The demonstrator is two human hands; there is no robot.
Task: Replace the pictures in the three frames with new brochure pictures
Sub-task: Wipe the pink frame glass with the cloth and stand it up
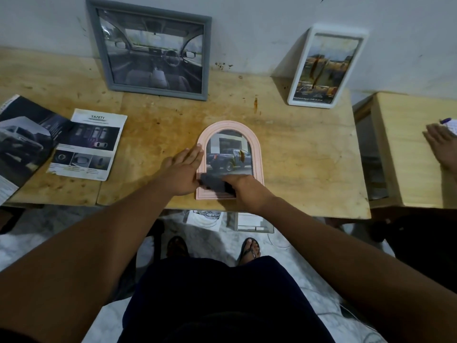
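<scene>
A pink arched frame [258,154] lies flat on the wooden table [309,157], holding a picture of a dark pickup truck. My left hand [181,169] lies flat with fingers stretched, touching the frame's left edge. My right hand [247,191] rests on the frame's lower part, fingers curled over a dark blurred thing there; what it is I cannot tell. A grey frame [158,49] with a car-interior picture leans on the wall at the back. A white frame [326,68] with a landscape car picture leans at the back right.
An open car brochure [22,139] and a loose "SAFETY" page [89,144] lie on the table's left. Another person's hand [442,147] rests on a second table at the right. Papers lie on the floor under the table edge, near my sandalled feet.
</scene>
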